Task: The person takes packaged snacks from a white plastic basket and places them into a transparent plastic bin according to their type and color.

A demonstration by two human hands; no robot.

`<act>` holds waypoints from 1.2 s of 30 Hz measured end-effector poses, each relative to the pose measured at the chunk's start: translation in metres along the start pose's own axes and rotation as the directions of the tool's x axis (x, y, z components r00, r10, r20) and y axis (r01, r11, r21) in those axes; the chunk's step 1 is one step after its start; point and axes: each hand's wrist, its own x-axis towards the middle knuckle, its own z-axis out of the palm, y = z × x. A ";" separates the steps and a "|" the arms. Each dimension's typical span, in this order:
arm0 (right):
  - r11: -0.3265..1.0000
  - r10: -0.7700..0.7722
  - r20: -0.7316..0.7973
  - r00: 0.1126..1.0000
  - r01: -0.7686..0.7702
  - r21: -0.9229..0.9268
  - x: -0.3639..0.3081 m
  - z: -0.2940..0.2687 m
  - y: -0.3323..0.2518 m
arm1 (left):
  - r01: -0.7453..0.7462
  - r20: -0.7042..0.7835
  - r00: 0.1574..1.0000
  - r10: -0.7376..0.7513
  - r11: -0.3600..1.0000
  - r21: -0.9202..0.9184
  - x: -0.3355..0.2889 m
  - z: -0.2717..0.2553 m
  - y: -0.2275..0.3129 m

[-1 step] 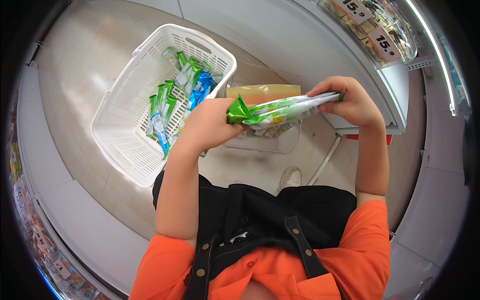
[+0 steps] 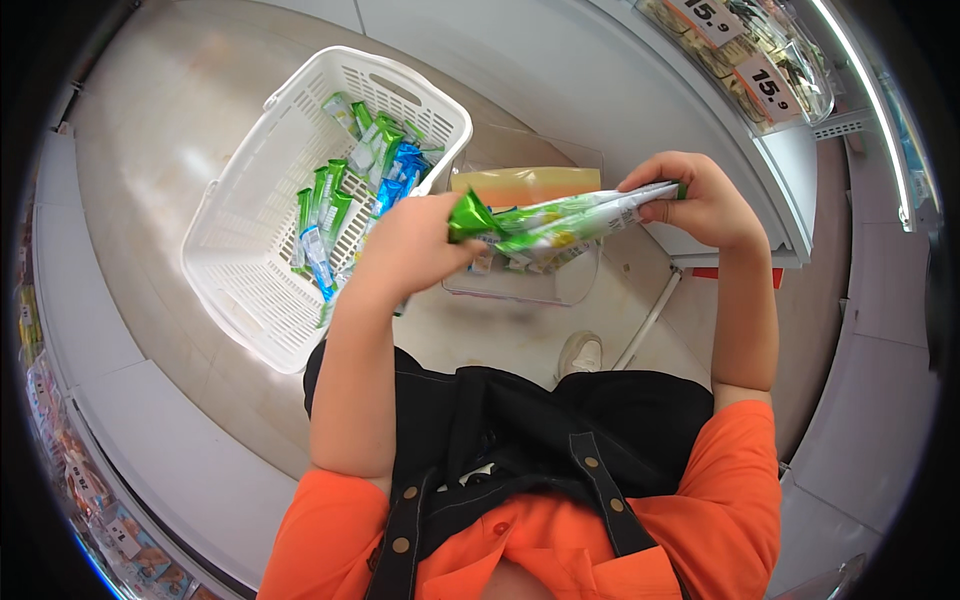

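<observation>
Several slim green-and-white snack packets [image 2: 570,222], stacked together, stretch between my two hands above a clear bin. My left hand [image 2: 415,245] is closed at their shiny green end, with its fingertips partly hidden. At the other end, my right hand [image 2: 700,200] pinches the packets between thumb and fingers. The lower packet is slightly blurred. To the left, a white slatted basket [image 2: 225,255] holds loose green packets [image 2: 322,195] and blue packets [image 2: 400,175]. My left forearm covers part of the basket's near right corner.
Below the packets, the clear plastic bin [image 2: 575,285] sits on the floor with a yellowish panel and some packets inside. A grey shelf base [image 2: 600,90] runs along the far right. A shelf of packaged goods [image 2: 100,500] curves along the left. My shoe [image 2: 580,355] shows near the middle.
My left hand and the green end of the packets have shifted slightly left and up. My right hand has barely moved and keeps its pinch.
</observation>
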 end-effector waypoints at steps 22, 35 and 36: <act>0.483 0.296 0.074 0.952 -0.083 -0.871 0.003 0.131 0.175 | 0.046 -0.299 0.942 -0.151 0.942 -0.332 -0.005 -0.012 0.002; 0.846 0.002 0.133 0.991 -0.073 0.528 0.026 0.103 0.061 | -0.329 -0.329 0.944 -0.026 -0.025 -0.944 -0.001 -0.004 0.003; 0.801 -0.060 0.184 0.981 -0.063 0.595 0.028 0.109 0.050 | -0.348 -0.355 0.933 0.052 -0.115 -0.931 0.001 0.002 0.002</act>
